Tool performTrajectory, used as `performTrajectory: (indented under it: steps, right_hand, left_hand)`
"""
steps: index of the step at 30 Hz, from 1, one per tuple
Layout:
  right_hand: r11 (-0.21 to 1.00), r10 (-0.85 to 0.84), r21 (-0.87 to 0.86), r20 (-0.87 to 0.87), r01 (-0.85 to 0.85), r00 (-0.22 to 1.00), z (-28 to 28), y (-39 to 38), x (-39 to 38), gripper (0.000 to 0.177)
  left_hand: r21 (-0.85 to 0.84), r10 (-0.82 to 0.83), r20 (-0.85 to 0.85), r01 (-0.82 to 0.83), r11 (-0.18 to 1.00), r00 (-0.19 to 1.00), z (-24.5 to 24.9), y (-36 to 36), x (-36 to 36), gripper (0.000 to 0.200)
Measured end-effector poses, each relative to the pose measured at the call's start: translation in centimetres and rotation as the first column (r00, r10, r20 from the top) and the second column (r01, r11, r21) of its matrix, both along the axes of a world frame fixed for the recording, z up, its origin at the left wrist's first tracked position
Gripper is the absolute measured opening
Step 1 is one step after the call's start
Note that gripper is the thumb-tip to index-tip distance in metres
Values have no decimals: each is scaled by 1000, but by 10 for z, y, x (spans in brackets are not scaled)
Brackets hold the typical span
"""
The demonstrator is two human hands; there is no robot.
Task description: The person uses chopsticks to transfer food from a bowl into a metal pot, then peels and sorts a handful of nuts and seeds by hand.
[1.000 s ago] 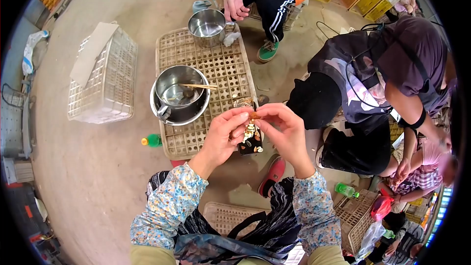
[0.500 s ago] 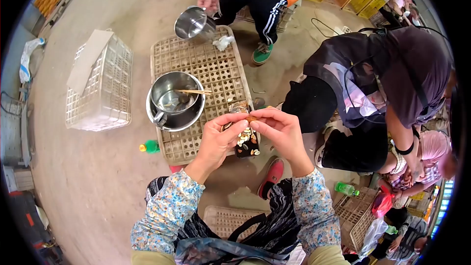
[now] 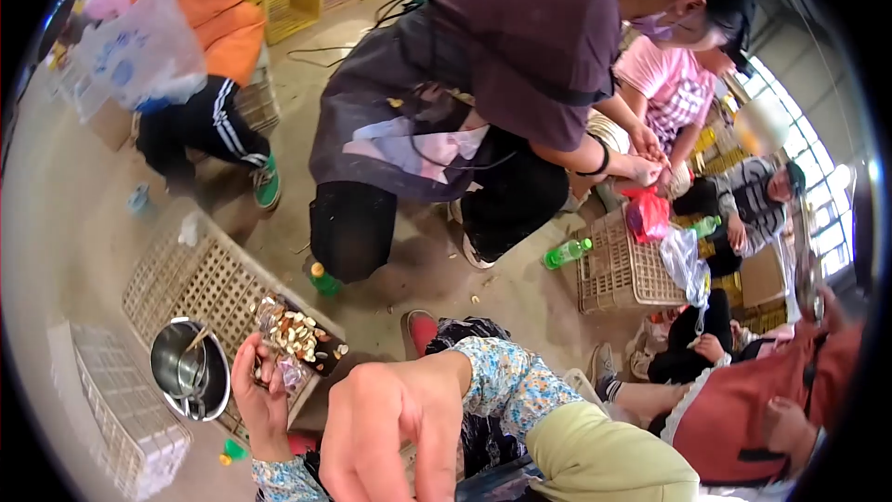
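My right hand (image 3: 395, 423) is large and close to the camera, its fingers bent and drawn together. Whatever its fingertips hold is hidden below the frame. Lower left, my left hand (image 3: 258, 400) is raised with curled fingers beside a dark tray (image 3: 325, 361); I cannot make out what is in them. Pale and brown seeds or nut shells (image 3: 295, 333) are heaped on the tray, with a crinkled clear wrapper (image 3: 290, 376) at its near end. The tray rests on an upturned plastic crate (image 3: 209, 265).
A steel pot (image 3: 172, 358) with chopsticks sits inside a steel basin (image 3: 221, 381) on the crate. Another crate (image 3: 121, 409) stands at lower left. A person in a dark apron (image 3: 390, 149) bends close ahead. Green bottles (image 3: 567, 253) and a crate (image 3: 618, 265) are at right.
My view has swung to the right. My hands, earlier together pinching a small brown piece over the tray, are now apart; the right has come up close to the camera.
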State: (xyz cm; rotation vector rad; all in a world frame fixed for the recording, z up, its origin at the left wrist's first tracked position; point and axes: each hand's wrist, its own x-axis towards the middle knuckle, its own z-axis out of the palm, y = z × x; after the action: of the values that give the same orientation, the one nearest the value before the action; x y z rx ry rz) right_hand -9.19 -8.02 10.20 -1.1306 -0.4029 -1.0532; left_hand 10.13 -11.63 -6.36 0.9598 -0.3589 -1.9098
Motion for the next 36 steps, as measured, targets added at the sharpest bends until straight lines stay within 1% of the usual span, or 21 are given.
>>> performTrajectory:
  steps: [2, 4, 6, 7, 8, 10, 12, 15, 16, 18, 21, 25, 27, 28, 29, 30, 31, 32, 34, 35, 36]
  right_hand:
    - [994, 57, 89, -7, -56, 998, 5, 6, -5, 21]
    - [997, 61, 55, 18, -62, 998, 8, 7, -9, 24]
    - [999, 26, 19, 39, -26, 999, 9, 9, -11, 27]
    - [1000, 17, 16, 39, -18, 999, 8, 10, -11, 27]
    - [999, 31, 29, 43, -33, 999, 7, 11, -12, 27]
    - [998, 42, 39, 45, -44, 998, 7, 11, -14, 27]
    - [995, -72, -60, 39, 74, 997, 8, 11, -17, 25]
    - [997, -60, -57, -5, 60, 998, 9, 12, -22, 24]
    - [996, -63, -60, -6, 63, 998, 9, 12, -23, 24]
    - [995, -62, -73, 6, 62, 998, 10, 13, -24, 23]
    - [995, -88, -43, -5, 88, 996, 13, 15, -26, 24]
    - [998, -50, -38, 53, 52, 997, 6, 16, -27, 25]
    - [983, -152, -104, -11, 150, 988, -7, 18, -28, 26]
    - [982, -157, -107, -12, 154, 988, -7, 22, -27, 26]
    - [997, -23, 70, -30, 25, 999, -5, 27, -27, 27]
    - [964, 112, 246, -22, -103, 993, -4, 31, -26, 28]
    - [949, 132, 297, -63, -107, 989, -2, 34, -27, 33]
    - [949, 127, 299, -67, -101, 990, -3, 33, -26, 33]
    - [996, -67, 56, -100, 73, 993, -1, 28, -23, 36]
    - [999, -11, -44, -28, 10, 1000, 13, 24, -25, 24]
    - [999, -17, -42, -35, 16, 999, 15, 26, -23, 24]
  left_hand:
    - [-5, -22, 21, 22, 1000, 1000, 1, -2, -1, 25]
    - [-24, -44, -3, 44, 999, 999, -2, -3, -4, 24]
    - [51, -17, 1, 17, 999, 1000, -5, -4, -5, 24]
    - [138, 2, 74, -12, 990, 997, 4, -5, -11, 24]
    - [134, -5, 72, -4, 991, 997, 1, -5, -11, 24]
    - [22, -89, 2, 88, 996, 996, -7, -4, -9, 25]
    - [20, -106, 1, 106, 994, 994, -11, -4, -10, 25]
    - [55, -96, 39, 94, 994, 995, -6, -3, -16, 27]
    - [52, -99, 38, 97, 994, 994, -6, -4, -17, 27]
    - [-8, -141, 14, 141, 990, 990, -8, -4, -17, 27]
    - [-6, -132, 30, 133, 991, 991, -6, -3, -21, 27]
    - [-10, -136, 36, 136, 991, 990, -8, -2, -22, 28]
    - [-6, -135, 51, 135, 991, 990, -5, -1, -23, 28]
    - [1, -137, 63, 138, 990, 988, -4, -1, -24, 28]
    - [-3, -132, 70, 132, 991, 989, -4, 0, -25, 28]
    - [-3, -136, 69, 136, 991, 988, -5, 0, -24, 28]
    - [4, -144, 67, 144, 990, 987, -6, -1, -22, 29]
    - [12, -153, 62, 153, 988, 986, -8, -2, -22, 29]
    - [21, -150, 49, 149, 989, 987, -12, -2, -23, 29]
    - [49, -139, 57, 136, 989, 989, -13, -2, -23, 29]
    - [76, -126, 67, 121, 990, 990, -15, -2, -21, 29]
